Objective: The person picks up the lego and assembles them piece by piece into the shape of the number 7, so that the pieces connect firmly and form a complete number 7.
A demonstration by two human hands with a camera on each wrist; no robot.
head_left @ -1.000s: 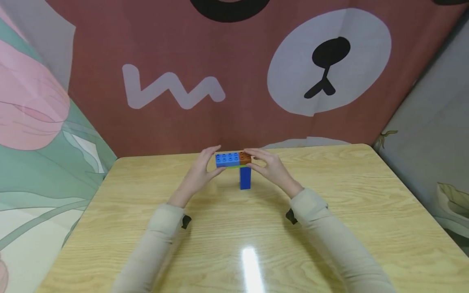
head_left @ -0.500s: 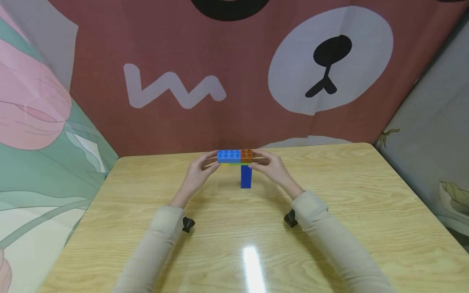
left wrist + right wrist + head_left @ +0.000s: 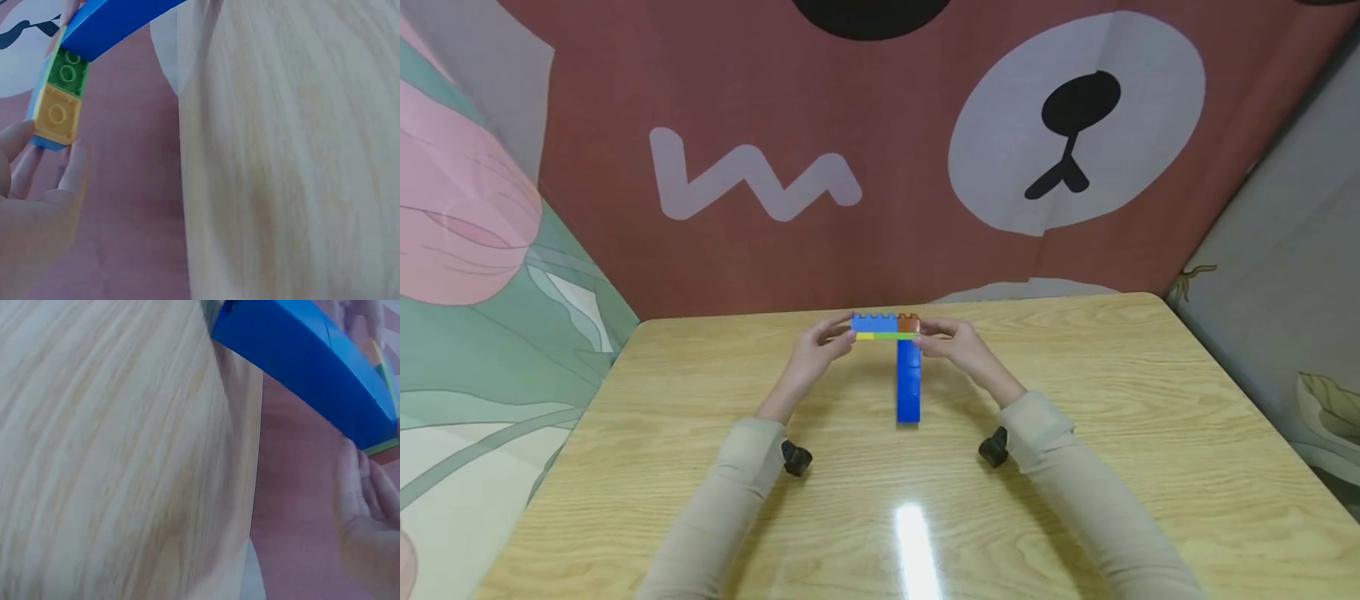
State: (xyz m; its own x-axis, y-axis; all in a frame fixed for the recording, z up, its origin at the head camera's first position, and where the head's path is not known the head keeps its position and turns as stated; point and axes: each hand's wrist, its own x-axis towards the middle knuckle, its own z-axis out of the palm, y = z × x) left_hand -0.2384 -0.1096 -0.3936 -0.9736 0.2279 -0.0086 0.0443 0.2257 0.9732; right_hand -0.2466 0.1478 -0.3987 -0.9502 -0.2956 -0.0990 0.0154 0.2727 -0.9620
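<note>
Both hands hold one built piece of toy building bricks above the far part of the table. Its upper bar joins a light blue brick point(image 3: 874, 323) and a brown brick point(image 3: 908, 323), studs up, over thin yellow point(image 3: 57, 114) and green point(image 3: 67, 73) bricks with hollow undersides. From the bar's right end a dark blue brick column point(image 3: 908, 383) extends down. My left hand point(image 3: 815, 354) pinches the bar's left end between thumb and fingers. My right hand point(image 3: 958, 352) grips the brown end, thumb near the column's top. In the right wrist view the column partly hides the bar.
The wood-grain table point(image 3: 662, 467) lies below, its far edge close behind the bricks. A brown cloth point(image 3: 760, 267) with a printed bear face hangs behind it. Black wrist cameras, one left point(image 3: 796, 458) and one right point(image 3: 993, 447), stick out from the sleeves.
My left fingers have closed from a looser spread onto the bar's end. The piece has tipped, so its studs now show from the side and the column's lower end has swung towards me.
</note>
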